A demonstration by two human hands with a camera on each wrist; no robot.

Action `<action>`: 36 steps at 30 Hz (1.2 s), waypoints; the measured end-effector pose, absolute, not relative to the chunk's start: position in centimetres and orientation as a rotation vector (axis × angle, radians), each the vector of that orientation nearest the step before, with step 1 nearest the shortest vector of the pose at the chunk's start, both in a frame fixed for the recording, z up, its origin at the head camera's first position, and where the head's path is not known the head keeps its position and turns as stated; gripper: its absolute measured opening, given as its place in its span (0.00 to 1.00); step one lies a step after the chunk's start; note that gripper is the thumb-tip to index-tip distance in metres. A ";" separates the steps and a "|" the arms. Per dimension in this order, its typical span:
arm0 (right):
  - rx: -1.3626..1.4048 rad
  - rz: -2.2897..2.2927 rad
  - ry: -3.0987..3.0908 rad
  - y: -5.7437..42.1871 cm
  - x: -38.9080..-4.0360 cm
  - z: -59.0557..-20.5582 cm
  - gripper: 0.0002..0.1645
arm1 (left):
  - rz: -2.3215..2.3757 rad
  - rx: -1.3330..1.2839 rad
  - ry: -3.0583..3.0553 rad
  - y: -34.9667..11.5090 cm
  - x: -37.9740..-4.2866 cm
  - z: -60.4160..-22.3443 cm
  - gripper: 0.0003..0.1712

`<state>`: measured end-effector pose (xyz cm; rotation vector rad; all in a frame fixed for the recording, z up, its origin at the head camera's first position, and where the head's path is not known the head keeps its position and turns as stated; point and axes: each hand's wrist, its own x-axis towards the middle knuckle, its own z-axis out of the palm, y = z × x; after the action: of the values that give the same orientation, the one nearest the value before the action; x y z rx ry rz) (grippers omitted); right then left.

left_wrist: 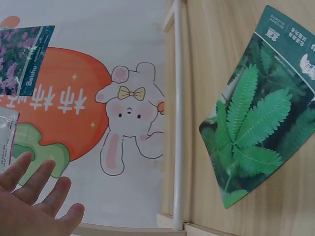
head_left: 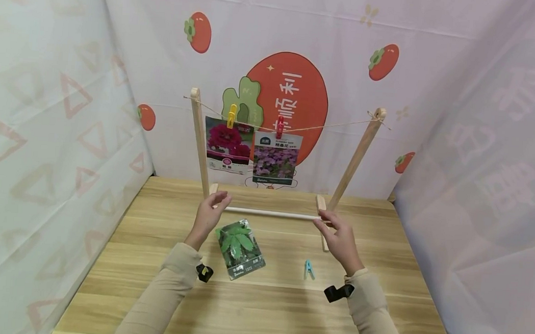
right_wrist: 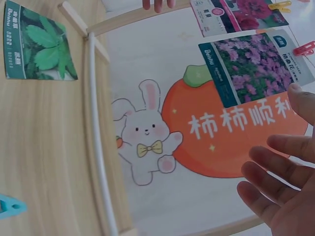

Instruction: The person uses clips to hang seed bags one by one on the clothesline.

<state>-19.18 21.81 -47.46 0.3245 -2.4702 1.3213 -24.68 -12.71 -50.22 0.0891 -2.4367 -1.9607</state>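
Both arms reach forward over the bench [head_left: 249,319], tan sleeves on, forearms angled in from either side. The left hand [head_left: 208,214] is up by the left post [head_left: 199,147] of the wooden stand, the right hand [head_left: 340,238] over by the right post [head_left: 357,157]. From the head view they line up with the ends of the white rod [head_left: 271,213], but both wrist views show the fingers clear of it.

Grip-wise, both are loose and holding nothing. Left fingers are fanned with gaps between them, a bit bent. On the right, the thumb sits well apart from the lightly bent fingers, palm showing in the right wrist view.

As for the stuff: a green leaf packet [head_left: 241,249] lies flat and askew on the bench, on the near side of the rod, closer to the left hand. A light blue clothespin [head_left: 309,269] is nearer the right one. Up on the string [head_left: 339,125] between the posts, a yellow clothespin [head_left: 231,116] has the dark pink flower packet [head_left: 228,146] and a red clothespin [head_left: 280,127] has the purple flower packet [head_left: 274,160], hanging side by side.
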 end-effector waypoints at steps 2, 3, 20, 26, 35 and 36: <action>0.309 1.335 -2.477 21.8 -19.0 -47.9 0.19 | -1.966 0.101 -2.439 -12.8 -24.6 -50.6 0.29; 0.300 1.343 -2.481 21.8 -18.9 -48.1 0.19 | -1.968 0.108 -2.439 -12.8 -24.6 -50.8 0.28; 0.123 1.336 -2.520 21.9 -17.3 -51.9 0.19 | -1.948 0.156 -2.505 -13.1 -24.6 -54.0 0.33; 0.071 1.355 -2.555 21.9 -16.7 -53.0 0.20 | -1.954 0.179 -2.506 -13.2 -24.6 -54.5 0.33; 0.024 1.365 -2.619 21.8 -16.2 -54.8 0.21 | -1.922 0.217 -2.534 -13.4 -24.4 -55.6 0.33; 0.015 1.359 -2.632 21.8 -16.2 -55.0 0.22 | -1.914 0.220 -2.543 -13.4 -24.4 -55.7 0.33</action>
<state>-16.16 21.84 -55.01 0.0151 -2.6320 1.3587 -24.45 -13.44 -55.69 0.2199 -2.5434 -1.9137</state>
